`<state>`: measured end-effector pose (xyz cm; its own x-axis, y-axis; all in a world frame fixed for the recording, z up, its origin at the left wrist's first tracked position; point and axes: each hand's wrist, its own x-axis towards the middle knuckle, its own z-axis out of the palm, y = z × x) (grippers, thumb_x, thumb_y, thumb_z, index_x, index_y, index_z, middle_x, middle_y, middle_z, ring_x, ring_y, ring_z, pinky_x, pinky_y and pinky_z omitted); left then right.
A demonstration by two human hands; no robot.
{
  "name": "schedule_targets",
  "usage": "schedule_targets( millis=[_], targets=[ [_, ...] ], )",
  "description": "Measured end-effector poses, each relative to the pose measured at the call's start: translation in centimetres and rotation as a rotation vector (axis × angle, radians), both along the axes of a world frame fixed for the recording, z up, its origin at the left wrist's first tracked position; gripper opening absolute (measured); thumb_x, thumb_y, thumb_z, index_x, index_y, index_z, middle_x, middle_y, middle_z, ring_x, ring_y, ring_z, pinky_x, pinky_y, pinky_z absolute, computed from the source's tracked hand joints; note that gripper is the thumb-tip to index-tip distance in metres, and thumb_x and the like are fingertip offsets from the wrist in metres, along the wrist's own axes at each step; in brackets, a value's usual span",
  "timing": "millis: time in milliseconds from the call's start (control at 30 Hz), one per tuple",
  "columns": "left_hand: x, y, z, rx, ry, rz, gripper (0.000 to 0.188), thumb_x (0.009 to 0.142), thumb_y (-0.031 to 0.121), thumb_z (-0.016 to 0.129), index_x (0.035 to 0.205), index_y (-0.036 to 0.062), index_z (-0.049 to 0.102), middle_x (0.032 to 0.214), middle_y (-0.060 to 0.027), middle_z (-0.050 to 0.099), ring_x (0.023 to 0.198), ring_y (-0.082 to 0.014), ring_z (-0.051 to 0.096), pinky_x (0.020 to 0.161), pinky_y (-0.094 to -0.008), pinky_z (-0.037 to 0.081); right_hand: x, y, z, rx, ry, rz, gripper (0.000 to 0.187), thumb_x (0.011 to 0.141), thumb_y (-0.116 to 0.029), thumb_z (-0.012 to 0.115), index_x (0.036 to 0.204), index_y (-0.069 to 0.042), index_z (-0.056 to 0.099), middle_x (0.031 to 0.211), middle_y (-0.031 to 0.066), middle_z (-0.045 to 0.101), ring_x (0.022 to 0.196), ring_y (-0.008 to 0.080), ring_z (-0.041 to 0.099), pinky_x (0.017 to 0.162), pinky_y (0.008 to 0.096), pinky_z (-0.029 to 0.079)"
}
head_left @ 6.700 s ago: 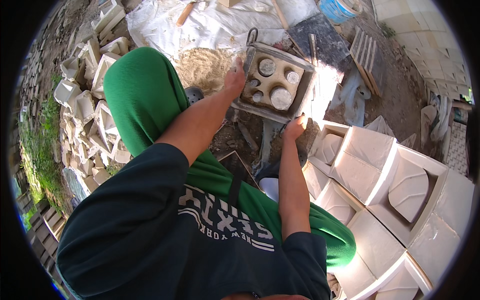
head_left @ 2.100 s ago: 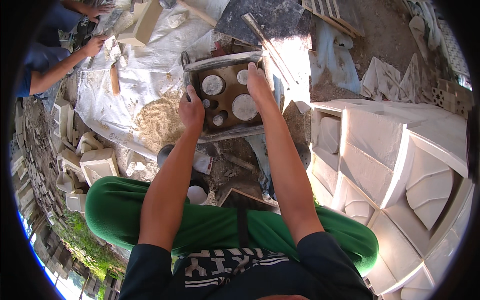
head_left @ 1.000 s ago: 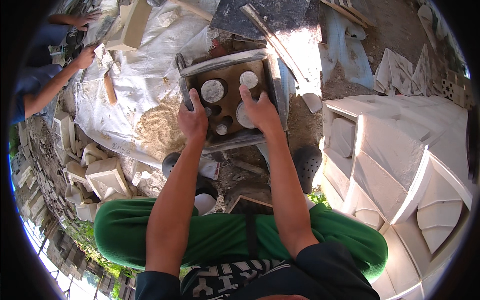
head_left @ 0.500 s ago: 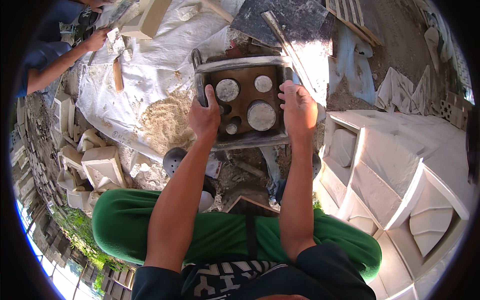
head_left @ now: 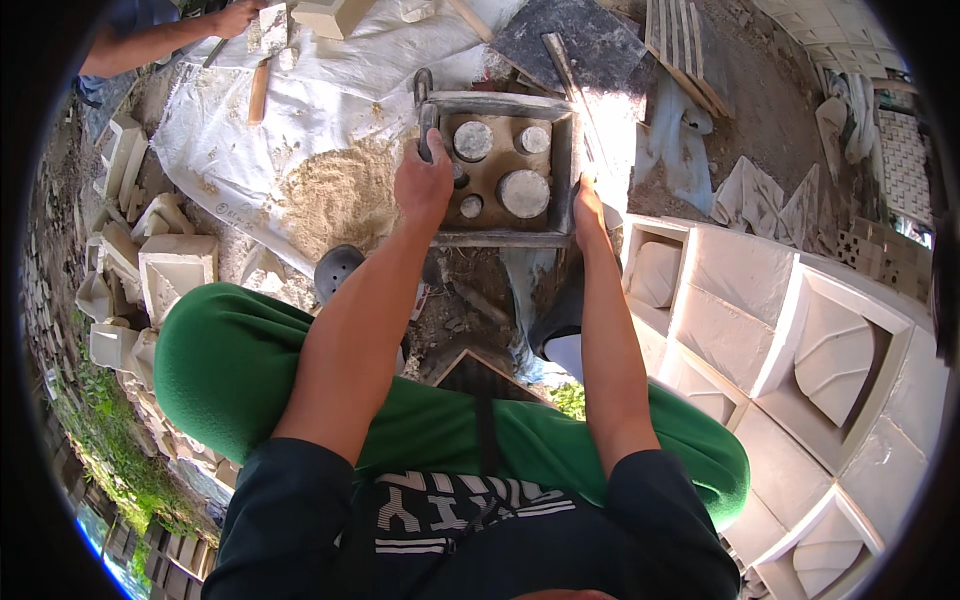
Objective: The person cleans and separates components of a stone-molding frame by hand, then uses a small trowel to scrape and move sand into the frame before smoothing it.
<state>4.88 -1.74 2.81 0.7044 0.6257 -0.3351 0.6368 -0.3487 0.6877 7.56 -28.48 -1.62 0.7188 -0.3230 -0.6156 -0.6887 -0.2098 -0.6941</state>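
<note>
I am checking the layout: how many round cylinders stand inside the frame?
5: upper-left cylinder, upper-right, lower-right, lower-left, and middle-left, beside the left hand, which may hide part.

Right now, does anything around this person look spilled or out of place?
Yes: the pale blocks on the left lie jumbled at odd angles, unlike the neatly stacked blocks on the right. Sand is heaped loose on the white sheet, though perhaps deliberately.

The dirt ground (head_left: 765,125) is partly covered by a white sheet (head_left: 335,95), on which loose sand (head_left: 335,200) is heaped, while pale cast blocks (head_left: 735,270) are stacked at right.
</note>
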Motion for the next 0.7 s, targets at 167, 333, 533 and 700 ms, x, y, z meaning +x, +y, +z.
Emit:
schedule_targets(
  millis=[167,333,533,700],
  targets=[
    [-1.6,1.7,-2.0,-0.004,-0.167,0.049,0.048,0.097,0.046,0.043,0.109,0.0034,0.061,0.096,-0.023,0.068,0.092,-0.0443,0.063,0.083,-0.0501,0.048,-2.8,2.8,2.6,-0.076,-0.057,0.115,0.073,0.095,-0.058,0.043,0.126,0.007,0.056,0.125,0.0177,0.06,0.114,0.0265,0.054,0.099,0.036,0.039],
    [-3.0,0.5,-1.5,-0.104,-0.247,-0.036,0.045,0.098,0.037,0.047,0.128,0.004,0.052,0.114,-0.0227,0.064,0.106,-0.0424,0.06,0.091,-0.0478,0.046,-2.6,1.7,1.5,-0.269,-0.298,0.138,0.062,0.095,-0.051,0.049,0.121,0.003,0.06,0.11,0.0204,0.065,0.101,0.0279,0.059,0.091,0.036,0.043],
    [-5.4,-1.4,-0.4,0.564,-0.531,-0.342,0.063,0.091,0.023,0.058,0.146,0.0031,0.032,0.149,-0.0212,0.034,0.137,-0.0371,0.034,0.111,-0.0425,0.032,-0.9,0.2,-1.3,-0.478,-0.457,0.057,0.045,0.097,-0.039,0.051,0.101,0.004,0.064,0.085,0.0124,0.067,0.076,0.0214,0.06,0.074,0.035,0.047],
    [-4.5,-1.9,-0.4,0.248,-0.47,-0.541,0.069,0.086,0.013,0.06,0.146,0.0032,0.027,0.148,-0.0234,0.032,0.133,-0.0405,0.036,0.109,-0.0457,0.034,-1.4,-1.3,-0.6,-0.317,-0.106,-0.01,0.038,0.09,-0.034,0.056,0.105,-0.001,0.069,0.099,0.023,0.069,0.096,0.0362,0.067,0.086,0.042,0.049]
  ],
)
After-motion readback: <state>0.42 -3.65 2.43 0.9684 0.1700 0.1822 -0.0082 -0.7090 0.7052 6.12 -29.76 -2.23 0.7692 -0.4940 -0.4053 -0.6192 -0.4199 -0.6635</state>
